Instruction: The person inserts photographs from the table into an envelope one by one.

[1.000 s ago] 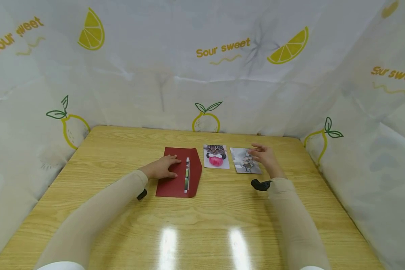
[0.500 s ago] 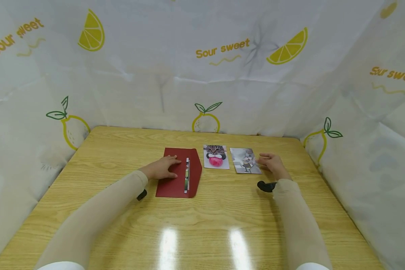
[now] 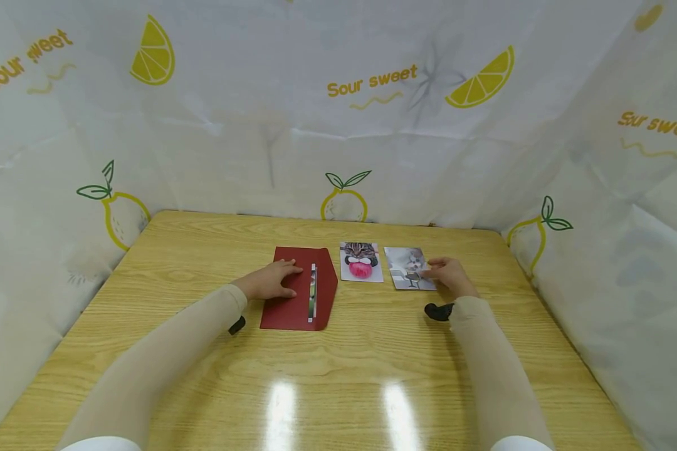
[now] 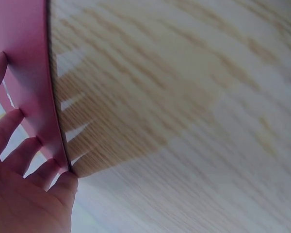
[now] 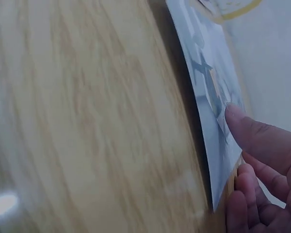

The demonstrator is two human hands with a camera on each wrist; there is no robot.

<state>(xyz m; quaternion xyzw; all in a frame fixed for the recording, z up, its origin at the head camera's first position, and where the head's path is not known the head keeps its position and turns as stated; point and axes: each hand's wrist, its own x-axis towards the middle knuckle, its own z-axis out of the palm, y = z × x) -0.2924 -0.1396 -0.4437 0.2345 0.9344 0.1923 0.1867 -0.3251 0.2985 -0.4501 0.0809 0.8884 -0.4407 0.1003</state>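
Observation:
My left hand rests with spread fingers on a red envelope, whose pointed flap faces right. Along the flap side a narrow strip of a picture card shows against the red. In the left wrist view the fingertips lie across the envelope. At the right, my right hand pinches the right edge of a greyish photo card. The right wrist view has the thumb on top of this photo card and curled fingers at its edge.
A cat photo card with a pink ball lies between the envelope and the greyish card. Everything lies on a wooden table. Behind and beside it hangs a white lemon-print sheet.
My right hand drew back rightward off the greyish card, then came in again to its right edge with thumb and fingers. The left hand and envelope have stayed put.

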